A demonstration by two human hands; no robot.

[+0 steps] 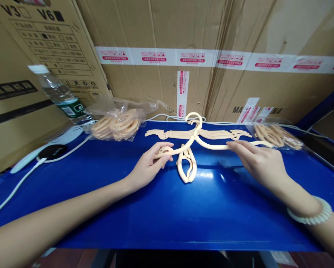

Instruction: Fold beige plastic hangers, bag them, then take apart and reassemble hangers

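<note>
At far left a box [16, 67] is cut off by the frame, its small print too blurred to read. A bottle [68, 98] leans in front of it, its base partly lost against a clear bag. Below lie a brush [65, 136], partly covered by a black disc [52, 151], and a white cable [16, 188] running out at the left edge. The bag [116, 124] holds folded hangers, too overlapped to count.

The left hand [148, 163] has thumb and fingers closed round the left end of a hanger [194, 137], covering part of it. This hanger is spread open over the table [156, 216], hook up. Just below its middle is a folded hanger [194, 169], its top partly covered; behind lies a row of hangers [180, 134], overlapping, their number unclear.

The right hand [263, 160] grips the open hanger's right arm at the fingertips, thumb mostly hidden; the arm's end shows beyond the knuckles. A bracelet [311, 216] rings that wrist. Farther right, a second bag [279, 136] blurs, and a dark device [326, 152] is cut off by the frame.
</note>
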